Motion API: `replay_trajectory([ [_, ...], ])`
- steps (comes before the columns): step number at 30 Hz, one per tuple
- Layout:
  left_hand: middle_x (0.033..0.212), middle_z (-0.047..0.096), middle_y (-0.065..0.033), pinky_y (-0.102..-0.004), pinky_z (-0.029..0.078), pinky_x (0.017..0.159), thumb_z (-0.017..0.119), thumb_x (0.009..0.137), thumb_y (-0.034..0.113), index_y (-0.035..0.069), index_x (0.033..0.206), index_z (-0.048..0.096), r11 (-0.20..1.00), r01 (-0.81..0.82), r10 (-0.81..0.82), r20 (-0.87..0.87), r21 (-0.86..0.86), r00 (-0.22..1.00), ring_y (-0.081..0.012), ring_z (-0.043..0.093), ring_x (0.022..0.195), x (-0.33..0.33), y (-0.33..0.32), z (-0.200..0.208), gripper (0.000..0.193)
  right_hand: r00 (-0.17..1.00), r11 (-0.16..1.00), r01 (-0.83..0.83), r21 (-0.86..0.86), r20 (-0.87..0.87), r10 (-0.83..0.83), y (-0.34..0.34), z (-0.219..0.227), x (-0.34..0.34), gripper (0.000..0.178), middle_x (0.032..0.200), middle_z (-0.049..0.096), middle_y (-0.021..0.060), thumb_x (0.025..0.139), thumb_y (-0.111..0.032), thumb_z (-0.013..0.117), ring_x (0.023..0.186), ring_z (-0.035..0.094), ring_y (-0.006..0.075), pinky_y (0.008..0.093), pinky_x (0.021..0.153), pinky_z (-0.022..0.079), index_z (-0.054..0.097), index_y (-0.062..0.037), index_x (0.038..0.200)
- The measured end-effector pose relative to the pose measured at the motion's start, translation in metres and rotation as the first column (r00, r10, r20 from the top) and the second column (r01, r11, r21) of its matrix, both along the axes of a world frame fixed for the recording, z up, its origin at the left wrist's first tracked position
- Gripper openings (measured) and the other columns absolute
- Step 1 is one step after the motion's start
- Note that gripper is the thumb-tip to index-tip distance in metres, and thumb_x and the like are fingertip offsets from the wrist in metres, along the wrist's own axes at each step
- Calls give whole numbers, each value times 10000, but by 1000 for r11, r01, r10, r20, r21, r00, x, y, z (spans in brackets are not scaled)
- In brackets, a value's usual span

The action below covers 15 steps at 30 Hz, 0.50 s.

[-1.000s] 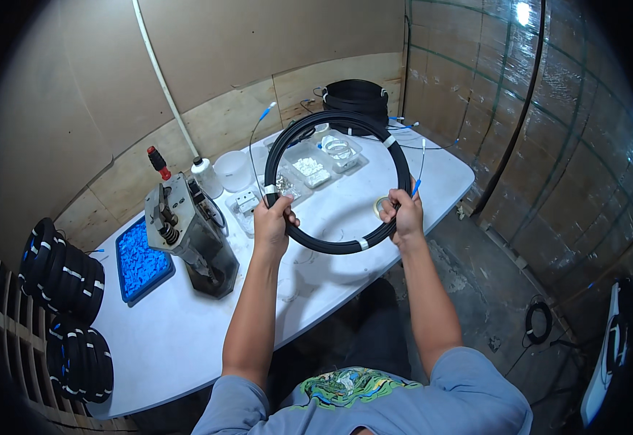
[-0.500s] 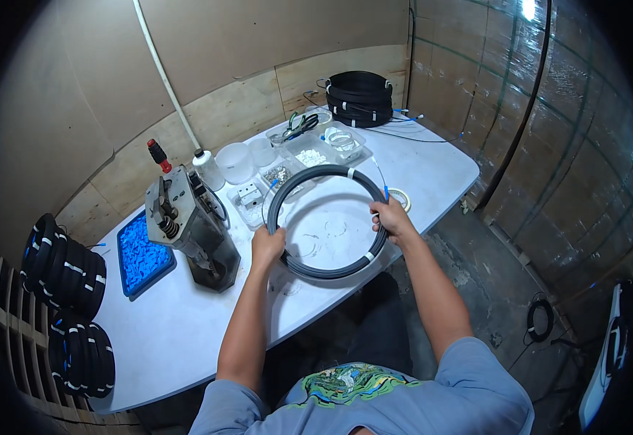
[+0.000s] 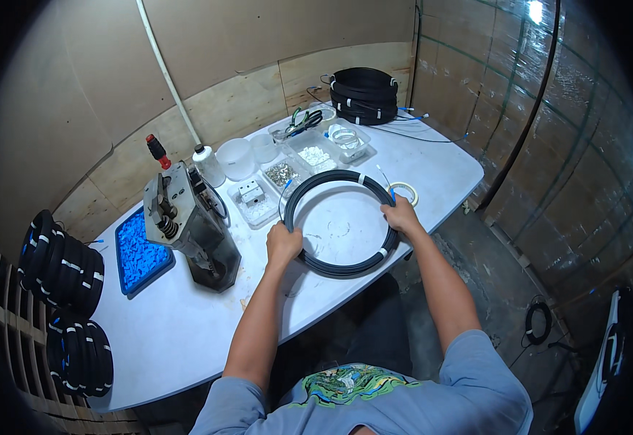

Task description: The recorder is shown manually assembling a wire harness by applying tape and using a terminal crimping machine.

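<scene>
A round coil of black cable [image 3: 340,271], bound with bits of white tape, is held between my two hands over the right part of the white table. My left hand [image 3: 284,243] is closed around its left side. On the opposite side, my right hand [image 3: 402,215] grips the coil. Short cable ends with blue connectors stick up beside each hand, one blue connector [image 3: 288,184] on the left and another at the right. Just beyond my right hand lies a roll of pale tape [image 3: 408,194], partly hidden. Whether the coil touches the tabletop I cannot tell.
A metal bench press [image 3: 193,225] with a red-and-black handle stands left, beside a tray of blue pieces [image 3: 137,250]. Clear bins of small parts [image 3: 280,174] and a white bottle [image 3: 208,167] sit behind. Stacked black coils [image 3: 363,94] occupy the far corner; more coils [image 3: 81,355] are at left.
Both hands have carried the cable coil slightly to the right and lowered it, so it lies flatter near the table. The grip on both sides stays.
</scene>
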State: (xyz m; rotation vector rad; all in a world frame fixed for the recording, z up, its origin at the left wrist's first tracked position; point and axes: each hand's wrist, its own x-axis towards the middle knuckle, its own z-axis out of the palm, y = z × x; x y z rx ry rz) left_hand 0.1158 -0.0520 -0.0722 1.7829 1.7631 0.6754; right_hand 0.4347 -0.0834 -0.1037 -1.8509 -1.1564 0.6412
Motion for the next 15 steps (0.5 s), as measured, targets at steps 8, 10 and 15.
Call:
replay_trajectory([
  [8, 1046, 689, -296, -464, 513, 940, 666, 783, 301, -73, 1153, 627, 998, 57, -57, -88, -6, 995, -434, 667, 1023, 11, 3, -15, 527, 959, 991, -68, -115, 267, 97, 0, 16, 20, 347, 1007, 692, 248, 762, -194, 689, 956, 675, 392, 450, 850, 531, 696, -34, 1070],
  [10, 1059, 685, -298, -463, 508, 950, 671, 781, 308, -79, 1158, 621, 996, 81, -83, -186, -22, 979, -432, 665, 1030, 9, -1, -19, 543, 938, 986, -56, -158, 331, 106, -2, 20, 13, 363, 1063, 674, 266, 763, -193, 694, 1016, 659, 403, 453, 888, 525, 688, -12, 1077],
  [15, 1109, 647, -323, -469, 502, 959, 659, 790, 298, -121, 1130, 587, 992, 33, -25, -75, 120, 997, -448, 640, 1051, 13, -18, -13, 544, 864, 1000, 2, 31, 504, -18, -10, 23, 2, 581, 1215, 610, 287, 804, -189, 713, 1170, 585, 412, 437, 1017, 474, 555, 46, 1312],
])
